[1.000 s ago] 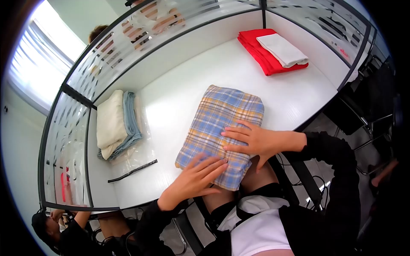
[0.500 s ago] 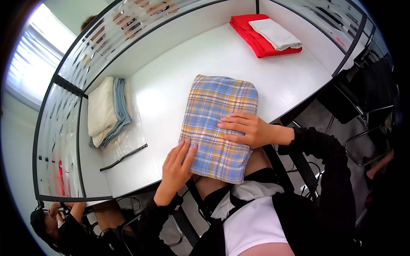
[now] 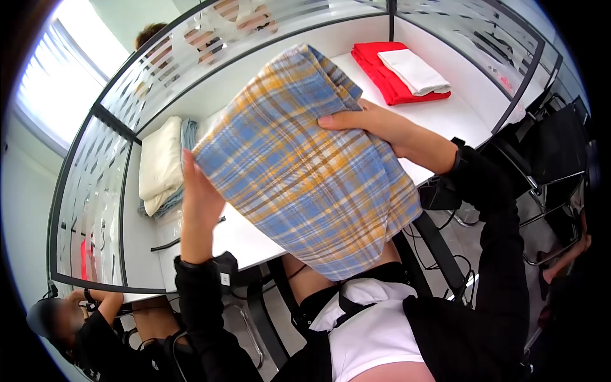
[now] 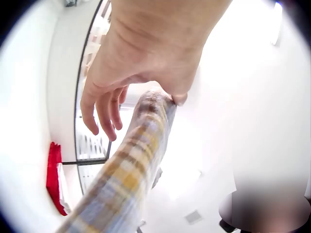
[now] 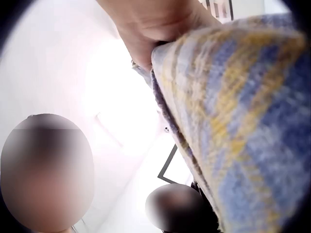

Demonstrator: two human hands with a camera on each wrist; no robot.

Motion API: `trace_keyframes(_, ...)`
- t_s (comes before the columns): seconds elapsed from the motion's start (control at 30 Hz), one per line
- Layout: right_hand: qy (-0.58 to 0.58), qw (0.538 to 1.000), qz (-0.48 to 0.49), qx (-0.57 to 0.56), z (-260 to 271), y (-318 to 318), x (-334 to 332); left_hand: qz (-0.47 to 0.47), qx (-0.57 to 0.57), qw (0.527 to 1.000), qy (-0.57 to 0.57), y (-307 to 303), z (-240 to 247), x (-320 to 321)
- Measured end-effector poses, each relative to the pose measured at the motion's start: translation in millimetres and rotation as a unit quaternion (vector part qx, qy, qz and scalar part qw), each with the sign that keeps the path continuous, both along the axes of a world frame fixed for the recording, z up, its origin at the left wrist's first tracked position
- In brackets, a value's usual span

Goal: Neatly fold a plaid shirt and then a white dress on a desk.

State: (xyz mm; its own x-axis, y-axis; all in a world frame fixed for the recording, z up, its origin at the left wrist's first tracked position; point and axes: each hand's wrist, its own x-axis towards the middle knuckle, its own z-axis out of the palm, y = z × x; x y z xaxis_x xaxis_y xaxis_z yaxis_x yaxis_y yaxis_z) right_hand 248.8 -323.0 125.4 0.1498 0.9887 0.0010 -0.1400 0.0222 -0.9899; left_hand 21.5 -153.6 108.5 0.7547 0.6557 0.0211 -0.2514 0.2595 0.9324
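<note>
The folded blue, yellow and white plaid cloth [image 3: 305, 165] is tilted up in front of the body, its lower edge by the lap. On its right side the right hand [image 3: 398, 130] grips it, thumb on the near face and fingers hidden behind; the right wrist view shows that hand [image 5: 155, 24] against a fold of the cloth [image 5: 243, 116]. At the left corner is the left hand [image 3: 202, 204]. In the left wrist view, the left hand [image 4: 146, 58] has its thumb touching the edge of the cloth [image 4: 131, 170], its other fingers spread apart from it.
A red folded cloth [image 3: 394, 91] with a white one [image 3: 415, 72] on top lies at the back right. Cream [image 3: 160, 162] and blue-grey [image 3: 188, 135] folded cloths lie at left, near a black strip [image 3: 167, 245]. Panels surround the white table [image 3: 245, 239]; a person [image 3: 98, 337] sits lower left.
The plaid cloth has been lifted and tilted up from lying flat at the table edge. The right hand has moved from resting on it to gripping its side; the left hand has moved left and up.
</note>
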Motion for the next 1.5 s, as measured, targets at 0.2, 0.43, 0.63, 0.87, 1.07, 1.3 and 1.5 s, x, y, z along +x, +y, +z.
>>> trace_keyframes(0.2, -0.042, 0.998, -0.035, -0.029, -11, 1, 12, -0.152, -0.003, 0.988, 0.002, -4, -47, 7)
trace_keyframes(0.43, -0.252, 0.95, -0.054, 0.174, 20, 12, 26, 0.027, 0.33, 0.942, -0.054, -1, 0, 21)
trace_keyframes(0.63, -0.698, 0.621, -0.05, 0.354, -5, 32, 75, 0.018, 0.748, 0.663, -0.019, -9, -1, 25)
trace_keyframes(0.87, -0.723, 0.668, 0.076, 0.16, -111, 9, 84, -0.176, 0.7, 0.67, 0.175, -33, -90, 11)
trace_keyframes(1.07, -0.74, 0.649, 0.025, 0.177, -74, 3, 63, -0.204, 0.635, 0.716, 0.206, -33, -53, 34)
trace_keyframes(1.3, -0.621, 0.772, 0.037, 0.131, -86, -18, 40, -0.163, 0.729, 0.654, 0.119, -58, -84, 90)
trace_keyframes(1.5, -0.477, 0.877, 0.053, 0.028, -115, -22, 53, -0.187, 0.757, 0.61, 0.138, -56, -103, 107)
